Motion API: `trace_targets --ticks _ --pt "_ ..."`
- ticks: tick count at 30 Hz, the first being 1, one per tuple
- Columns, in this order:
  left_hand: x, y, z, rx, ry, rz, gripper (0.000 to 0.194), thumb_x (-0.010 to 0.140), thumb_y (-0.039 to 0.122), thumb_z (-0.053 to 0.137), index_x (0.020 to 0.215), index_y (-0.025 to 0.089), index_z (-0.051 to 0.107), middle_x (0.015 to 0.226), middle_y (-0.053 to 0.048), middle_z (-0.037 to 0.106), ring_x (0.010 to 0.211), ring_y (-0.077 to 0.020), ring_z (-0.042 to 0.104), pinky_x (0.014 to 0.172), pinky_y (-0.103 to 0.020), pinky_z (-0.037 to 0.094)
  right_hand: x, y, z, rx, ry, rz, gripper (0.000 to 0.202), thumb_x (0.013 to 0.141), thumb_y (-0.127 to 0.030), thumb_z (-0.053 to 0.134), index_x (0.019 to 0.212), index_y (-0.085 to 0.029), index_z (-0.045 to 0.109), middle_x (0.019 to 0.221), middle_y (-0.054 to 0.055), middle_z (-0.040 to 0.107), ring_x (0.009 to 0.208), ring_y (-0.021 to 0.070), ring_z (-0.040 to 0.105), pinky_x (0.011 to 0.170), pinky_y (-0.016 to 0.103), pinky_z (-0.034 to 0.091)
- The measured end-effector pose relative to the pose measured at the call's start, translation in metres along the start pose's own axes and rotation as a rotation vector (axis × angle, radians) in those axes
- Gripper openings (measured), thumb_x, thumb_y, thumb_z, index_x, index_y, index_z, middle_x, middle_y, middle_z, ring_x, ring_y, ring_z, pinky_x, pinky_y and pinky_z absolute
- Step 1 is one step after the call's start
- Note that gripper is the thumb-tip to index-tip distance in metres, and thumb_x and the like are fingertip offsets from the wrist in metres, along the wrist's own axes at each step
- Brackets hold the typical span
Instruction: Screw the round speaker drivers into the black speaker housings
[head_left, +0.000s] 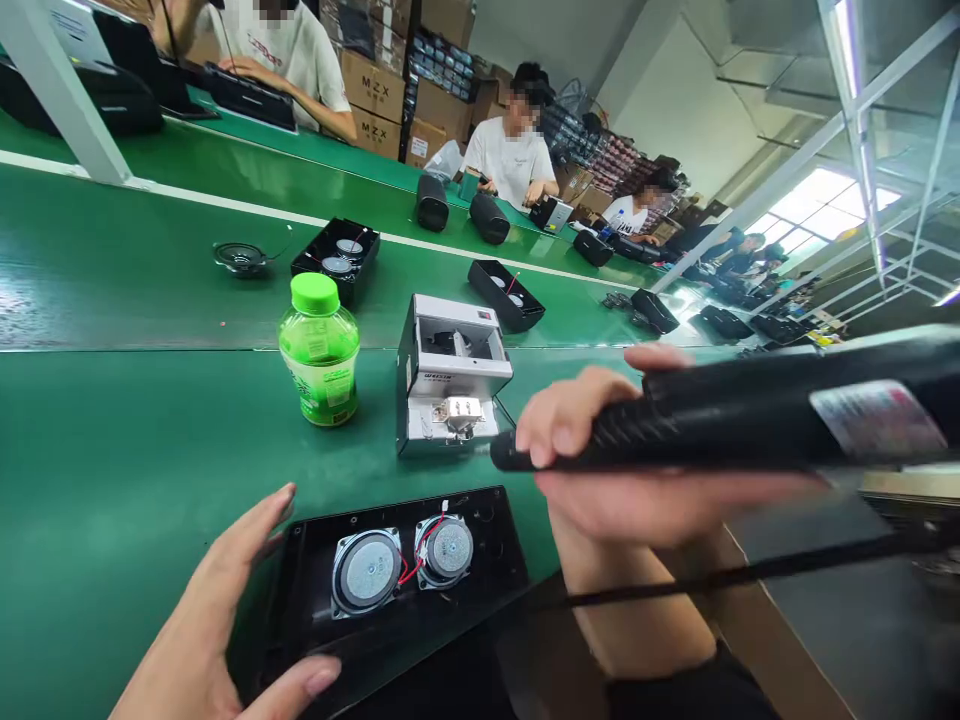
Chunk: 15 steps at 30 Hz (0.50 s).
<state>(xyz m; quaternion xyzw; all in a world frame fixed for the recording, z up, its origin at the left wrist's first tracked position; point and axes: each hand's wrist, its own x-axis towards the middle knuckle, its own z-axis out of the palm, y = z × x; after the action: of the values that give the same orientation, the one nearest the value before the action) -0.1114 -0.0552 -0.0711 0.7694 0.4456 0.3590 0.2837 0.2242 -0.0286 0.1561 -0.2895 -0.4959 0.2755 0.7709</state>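
My right hand (600,440) is wrapped around a black electric screwdriver (720,410), held raised with its tip pointing left. A cord hangs below it. In front of me lies a black speaker panel (487,540) with two round speaker drivers (371,570) seated in it, joined by red wires. My left hand (217,610) is spread around the panel's left end, thumb over the near edge and fingers by the far corner; whether it presses on the panel I cannot tell. Behind the panel stands a small grey-and-black screw feeder (454,375), near the screwdriver's tip.
A green-capped bottle (319,350) stands left of the feeder. Farther back are a loose speaker driver (241,258) and black housings (337,260) (506,295). A white frame post (71,90) rises at left. Several people work across the green bench (150,420).
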Motion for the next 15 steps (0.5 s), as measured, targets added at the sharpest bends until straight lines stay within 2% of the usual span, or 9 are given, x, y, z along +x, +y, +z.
trace_targets --ticks 3,7,12,15 --pt "-0.019 -0.017 0.009 -0.052 -0.034 -0.052 0.117 0.110 0.071 0.080 0.209 0.043 0.025 0.208 -0.013 0.052 0.185 -0.0554 0.062 0.148 -0.082 0.056 0.025 0.030 -0.006 -0.068 -0.102 -0.111 0.067 0.101 -0.100 0.090 0.114 -0.035 0.093 0.067 -0.006 0.077 0.047 0.0192 0.068 0.048 0.032 0.060" --pt "-0.027 -0.017 0.015 -0.046 -0.060 -0.078 0.117 0.110 0.069 0.081 0.210 0.043 0.024 0.208 -0.012 0.052 0.185 -0.0546 0.062 0.146 -0.080 0.059 0.027 0.056 -0.011 -0.098 -0.214 -0.042 0.079 0.097 -0.111 0.081 0.114 -0.034 0.089 0.064 -0.006 0.075 0.044 0.0190 0.063 0.044 0.034 0.055" --pt "-0.022 0.000 0.010 -0.037 -0.072 -0.111 0.115 0.113 0.074 0.078 0.210 0.044 0.024 0.208 -0.013 0.053 0.186 -0.0566 0.059 0.141 -0.085 0.064 0.032 0.056 -0.014 -0.095 -0.127 0.104 0.082 0.095 -0.110 0.084 0.125 -0.035 0.091 0.067 -0.007 0.075 0.048 0.0181 0.065 0.048 0.033 0.057" --pt "-0.016 0.010 0.004 -0.016 -0.054 -0.096 0.114 0.112 0.079 0.078 0.209 0.044 0.027 0.204 -0.014 0.059 0.180 -0.0580 0.067 0.134 -0.086 0.069 0.031 0.053 -0.015 -0.076 -0.079 0.202 0.081 0.095 -0.110 0.086 0.125 -0.035 0.091 0.066 -0.008 0.072 0.047 0.0174 0.065 0.047 0.032 0.054"
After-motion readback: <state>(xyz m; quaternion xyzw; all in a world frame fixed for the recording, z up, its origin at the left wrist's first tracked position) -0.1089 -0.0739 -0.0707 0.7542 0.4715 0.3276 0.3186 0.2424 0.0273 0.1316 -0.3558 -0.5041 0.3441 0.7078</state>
